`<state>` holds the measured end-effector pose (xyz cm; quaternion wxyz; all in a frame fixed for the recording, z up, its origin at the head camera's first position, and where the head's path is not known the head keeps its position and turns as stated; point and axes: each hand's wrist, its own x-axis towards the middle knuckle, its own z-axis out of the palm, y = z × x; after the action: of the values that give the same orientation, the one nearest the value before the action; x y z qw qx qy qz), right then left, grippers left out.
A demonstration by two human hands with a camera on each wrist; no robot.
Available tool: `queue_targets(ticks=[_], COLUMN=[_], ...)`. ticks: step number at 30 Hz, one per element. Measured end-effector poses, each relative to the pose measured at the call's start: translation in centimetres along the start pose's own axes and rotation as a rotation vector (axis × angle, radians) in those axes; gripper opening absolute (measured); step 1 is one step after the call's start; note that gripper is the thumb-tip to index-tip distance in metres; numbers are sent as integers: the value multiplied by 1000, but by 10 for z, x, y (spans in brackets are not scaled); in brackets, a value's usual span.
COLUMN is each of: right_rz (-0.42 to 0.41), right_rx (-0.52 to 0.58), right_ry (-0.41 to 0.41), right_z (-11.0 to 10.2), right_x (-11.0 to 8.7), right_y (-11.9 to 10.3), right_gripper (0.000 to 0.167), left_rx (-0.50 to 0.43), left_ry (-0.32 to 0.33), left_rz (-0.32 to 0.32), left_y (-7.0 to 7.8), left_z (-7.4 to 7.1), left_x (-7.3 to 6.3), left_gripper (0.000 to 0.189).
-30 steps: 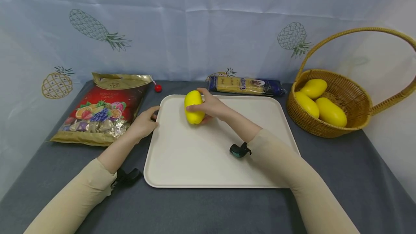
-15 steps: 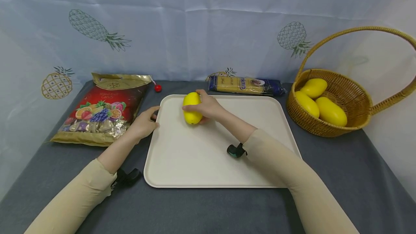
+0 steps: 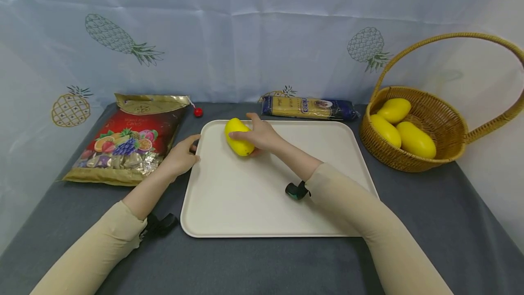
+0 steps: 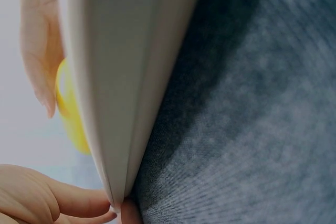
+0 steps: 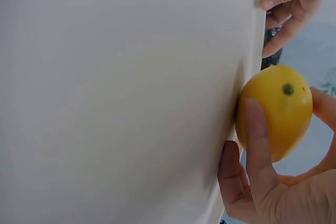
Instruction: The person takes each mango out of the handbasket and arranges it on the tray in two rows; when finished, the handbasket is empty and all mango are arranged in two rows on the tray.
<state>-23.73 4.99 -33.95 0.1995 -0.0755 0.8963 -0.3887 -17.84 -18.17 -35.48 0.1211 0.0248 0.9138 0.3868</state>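
A yellow mango [image 3: 237, 136] lies tilted at the back left of the cream tray [image 3: 262, 195]. My right hand [image 3: 262, 134] holds it from the right, thumb across its near side. In the right wrist view, a green stem spot shows on the mango [image 5: 286, 114], and the index fingertip is at its far side while other fingers curl low by the tray. My left hand [image 3: 180, 156] pinches the tray's left rim. The left wrist view shows the thumb and fingers meeting at the edge of the tray [image 4: 126, 77].
A candy bag [image 3: 131, 140] lies left of the tray, with a small red ball [image 3: 198, 112] by its top corner. Behind the tray rests a pasta packet [image 3: 309, 108]. A wicker basket [image 3: 446, 126] with a tall handle stands right, holding several yellow mangoes [image 3: 416, 140].
The mango has shifted slightly left and turned so its top leans left. My right hand has moved a little left, its index finger now raised off the top. The left hand stays put.
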Motion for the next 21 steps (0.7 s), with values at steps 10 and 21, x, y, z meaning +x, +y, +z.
queue_targets(ticks=[10, 21], right_rz=[55, 52], right_rx=[-27, -22], right_ry=[-33, -75], right_z=[-6, -26], right_x=[-3, -17], right_y=[-3, -3], right_gripper=[92, 88], left_rx=[4, 17], left_ry=[7, -6], left_rz=[6, -6], left_y=[0, 3], left_z=[1, 0], left_x=[1, 0], left_gripper=[66, 67])
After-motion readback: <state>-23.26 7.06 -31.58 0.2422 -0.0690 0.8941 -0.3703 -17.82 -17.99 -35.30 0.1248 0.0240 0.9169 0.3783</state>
